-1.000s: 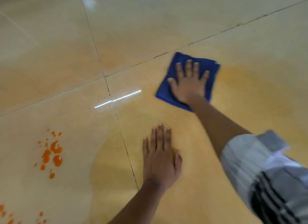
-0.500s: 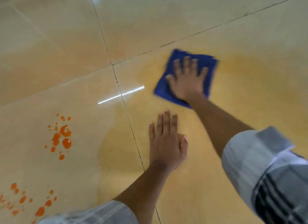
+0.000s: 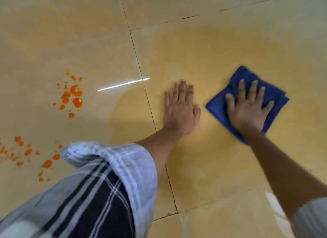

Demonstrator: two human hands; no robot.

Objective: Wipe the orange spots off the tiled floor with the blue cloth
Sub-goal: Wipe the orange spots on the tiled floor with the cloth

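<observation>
A folded blue cloth (image 3: 276,94) lies flat on the tiled floor at the right, on a wide yellow-orange smear (image 3: 203,57). My right hand (image 3: 247,108) presses palm-down on the cloth with fingers spread. My left hand (image 3: 180,108) rests flat on the bare floor just left of the cloth, holding nothing. A cluster of orange spots (image 3: 71,96) sits on the tile to the left, beyond a grout line. A second group of orange spots (image 3: 26,154) lies at the lower left edge.
Dark grout lines (image 3: 141,74) cross the glossy beige tiles. A bright light reflection (image 3: 123,84) streaks the floor left of my left hand. My checked sleeve (image 3: 106,184) covers the lower left of the view.
The view has shifted, so both hands now appear further right. The cloth under my right hand has slid toward me and sits beside my left hand. More orange spots show at lower left.
</observation>
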